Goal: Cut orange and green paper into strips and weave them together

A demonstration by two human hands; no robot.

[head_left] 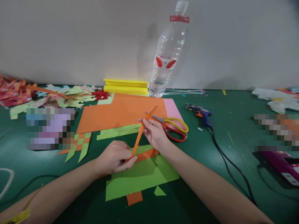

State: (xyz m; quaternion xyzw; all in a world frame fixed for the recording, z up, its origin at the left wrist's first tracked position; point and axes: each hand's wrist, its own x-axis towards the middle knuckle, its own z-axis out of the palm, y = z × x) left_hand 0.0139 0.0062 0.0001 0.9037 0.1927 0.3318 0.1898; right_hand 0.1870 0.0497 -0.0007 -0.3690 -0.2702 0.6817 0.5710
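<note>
l hand: closed, pinching lower end of orange strip. r hand: fingertips gripping same strip nr upper end. strip slants mid-bench, above green paper. scissors lie just beyond r hand, red & yellow hdls. lg orange sheet lies twd back edge of bench; bottle & yellow folded piece at that edge. glue gun right of scissors. paper scraps twd back left corner. woven piece twd left edge.

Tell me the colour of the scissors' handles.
One yellow loop and one red loop; the head view shows them best.
</note>
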